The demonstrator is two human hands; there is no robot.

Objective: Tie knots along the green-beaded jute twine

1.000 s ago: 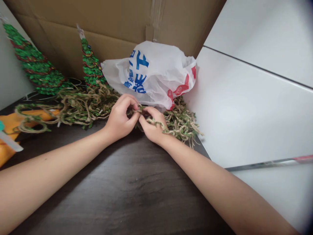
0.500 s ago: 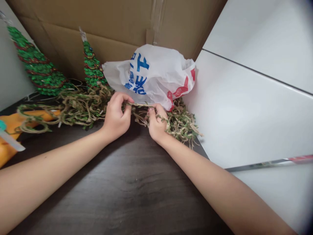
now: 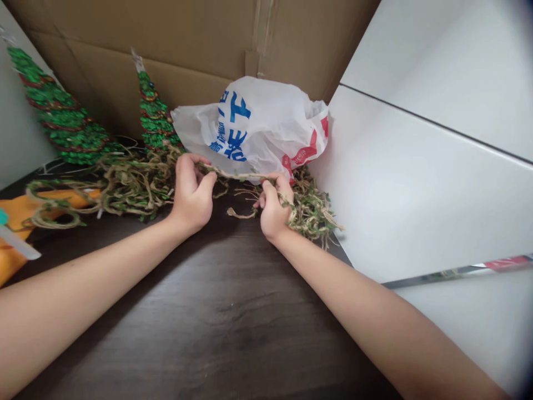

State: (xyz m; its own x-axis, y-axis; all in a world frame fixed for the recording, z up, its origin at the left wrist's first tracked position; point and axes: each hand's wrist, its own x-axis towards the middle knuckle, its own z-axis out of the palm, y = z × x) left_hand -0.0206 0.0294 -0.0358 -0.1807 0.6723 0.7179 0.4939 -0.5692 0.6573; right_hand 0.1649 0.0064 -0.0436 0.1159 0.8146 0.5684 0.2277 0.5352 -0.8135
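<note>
My left hand and my right hand each pinch a jute twine strand with small green leaves, held taut between them above the dark wooden table. The twine runs on into a tangled pile beside my right hand and into another loose heap left of my left hand. A short loose end hangs under the stretched piece. Both hands are closed on the strand.
A crumpled white plastic bag with blue and red print lies just behind the hands. Two green glitter cone trees stand at the back left before a cardboard wall. White panels rise on the right. An orange object lies far left.
My hands have drawn apart, the left going left and the right going right, so the twine strand between them is now stretched out longer and straighter.
</note>
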